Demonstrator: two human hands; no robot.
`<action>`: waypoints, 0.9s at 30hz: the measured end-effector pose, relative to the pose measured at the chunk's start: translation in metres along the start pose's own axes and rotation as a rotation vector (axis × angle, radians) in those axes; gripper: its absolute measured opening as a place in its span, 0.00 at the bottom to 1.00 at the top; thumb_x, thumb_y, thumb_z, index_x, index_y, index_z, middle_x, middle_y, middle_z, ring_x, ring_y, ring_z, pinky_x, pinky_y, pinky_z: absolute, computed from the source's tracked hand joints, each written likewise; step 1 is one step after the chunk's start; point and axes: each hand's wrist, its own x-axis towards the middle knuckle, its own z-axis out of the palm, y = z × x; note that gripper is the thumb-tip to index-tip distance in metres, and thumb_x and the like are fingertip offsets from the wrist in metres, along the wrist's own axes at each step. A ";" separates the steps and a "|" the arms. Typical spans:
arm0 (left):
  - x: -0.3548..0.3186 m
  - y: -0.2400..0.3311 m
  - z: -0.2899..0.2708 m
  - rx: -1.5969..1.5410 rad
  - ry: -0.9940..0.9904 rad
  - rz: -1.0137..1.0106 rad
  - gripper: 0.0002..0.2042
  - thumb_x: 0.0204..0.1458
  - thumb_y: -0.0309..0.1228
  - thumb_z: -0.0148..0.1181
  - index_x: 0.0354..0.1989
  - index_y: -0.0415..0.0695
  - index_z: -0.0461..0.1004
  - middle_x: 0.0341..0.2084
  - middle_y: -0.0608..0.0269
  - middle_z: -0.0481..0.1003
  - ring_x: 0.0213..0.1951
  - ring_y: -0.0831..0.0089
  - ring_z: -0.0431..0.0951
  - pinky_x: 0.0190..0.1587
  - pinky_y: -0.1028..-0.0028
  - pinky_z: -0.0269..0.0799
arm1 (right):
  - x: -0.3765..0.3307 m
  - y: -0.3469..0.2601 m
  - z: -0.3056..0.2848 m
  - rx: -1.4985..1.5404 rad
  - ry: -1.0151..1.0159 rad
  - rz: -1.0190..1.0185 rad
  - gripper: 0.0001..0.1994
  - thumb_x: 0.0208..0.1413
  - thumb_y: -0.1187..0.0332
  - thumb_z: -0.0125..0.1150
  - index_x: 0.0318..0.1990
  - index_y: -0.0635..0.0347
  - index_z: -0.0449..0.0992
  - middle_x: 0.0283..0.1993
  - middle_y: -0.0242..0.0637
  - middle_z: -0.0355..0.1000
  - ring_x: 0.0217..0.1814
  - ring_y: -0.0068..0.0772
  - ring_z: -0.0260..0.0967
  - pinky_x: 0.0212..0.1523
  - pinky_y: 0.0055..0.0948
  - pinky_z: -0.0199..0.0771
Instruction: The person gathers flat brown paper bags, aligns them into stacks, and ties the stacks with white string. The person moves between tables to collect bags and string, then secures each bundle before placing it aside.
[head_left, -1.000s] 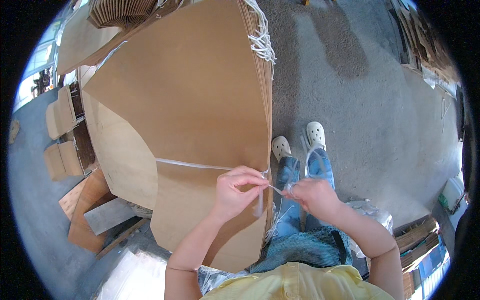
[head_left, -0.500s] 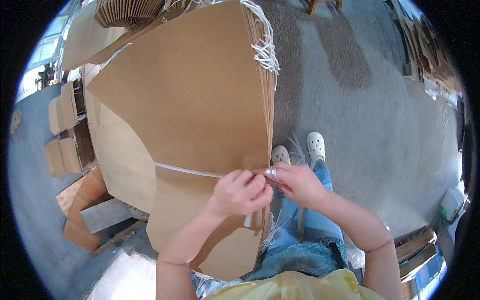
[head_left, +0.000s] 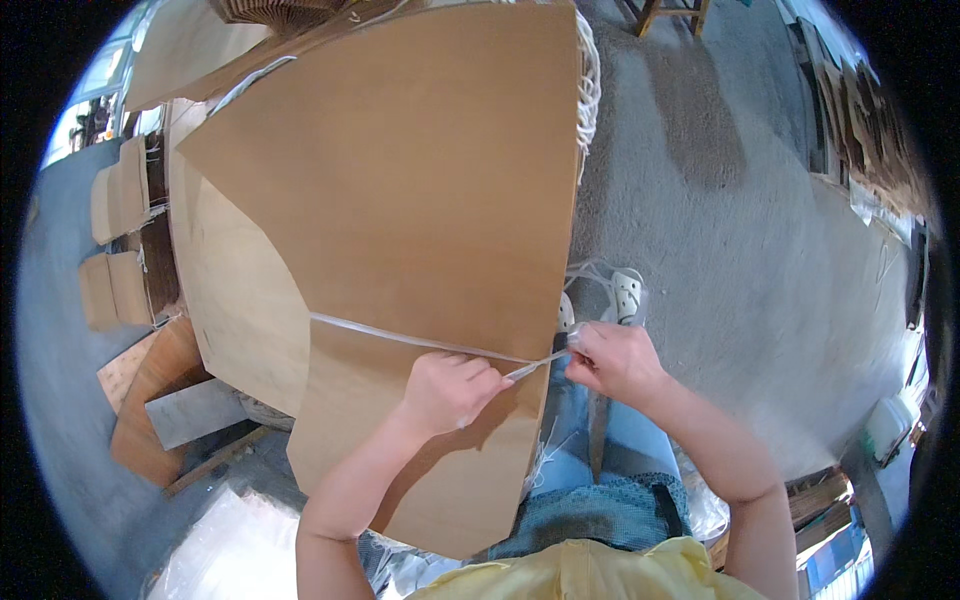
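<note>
A stack of flat brown paper or card pieces [head_left: 420, 190], with white cord loops [head_left: 588, 95] hanging from its right edge, lies in front of me. A white plastic strap [head_left: 400, 337] runs across it and crosses itself near the stack's right edge. My left hand [head_left: 452, 392] is closed on one end of the strap, low over the stack. Just past the edge, my right hand [head_left: 616, 358] grips the other end, with some shiny strap wound about its fingers. The strap is taut between both hands. The underside of the stack is hidden.
Under the stack is a pale board tabletop [head_left: 235, 290]. Wood and board offcuts [head_left: 160, 410] lie at the left, with white plastic sheeting [head_left: 235, 545] lower down. A wooden stool [head_left: 672, 15] stands far off; cardboard sheets [head_left: 870, 140] lean at the right.
My hands have drawn apart, the left moving left and the right slightly right. The strap between them is now stretched and its crossing shows. The upper stack's right edge appears farther right.
</note>
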 end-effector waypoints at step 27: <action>-0.263 -0.200 0.029 -0.752 0.691 -1.317 0.34 0.60 0.57 0.49 0.56 0.34 0.72 0.55 0.42 0.71 0.60 0.55 0.69 0.63 0.63 0.61 | 0.143 -0.068 0.081 0.547 0.088 0.604 0.14 0.61 0.60 0.62 0.42 0.65 0.79 0.19 0.23 0.65 0.17 0.13 0.57 0.16 0.20 0.54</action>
